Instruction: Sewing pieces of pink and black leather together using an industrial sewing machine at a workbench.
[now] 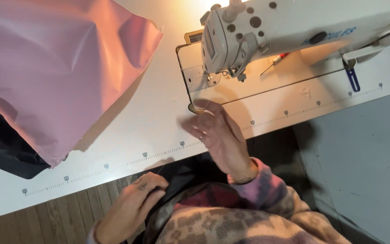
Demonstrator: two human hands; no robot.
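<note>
Looking down, I see the white work table (pixel 127 122) filling most of the view, with a printed ruler strip (pixel 159 153) of small dark marks running along its near edge. Next in size, a big sheet of pink fabric (pixel 55 68) lies crumpled over the table's far left part, well apart from both my hands, with dark cloth (pixel 1 149) showing under its lower edge. The white sewing machine (pixel 294 31) stands at the upper right, its head over the needle plate (pixel 195 77); blue lettering runs along its arm and a yellow patch sits at its far right end, too cut off to make out. A red-handled tool (pixel 278 58) lies under the arm, and a blue clip (pixel 352 79) sits on the table to the right. My right hand (pixel 217 135) is raised just in front of the needle plate, fingers spread apart and blurred, a thin thread (pixel 206 107) by the fingertips; whether I pinch it I cannot tell. My left hand (pixel 136 199) rests lower, below the table edge, fingers curled together on a piece of black fabric (pixel 181 174) in my lap, which lies between my two hands. A small dark mark shows on the back of my left hand.
</note>
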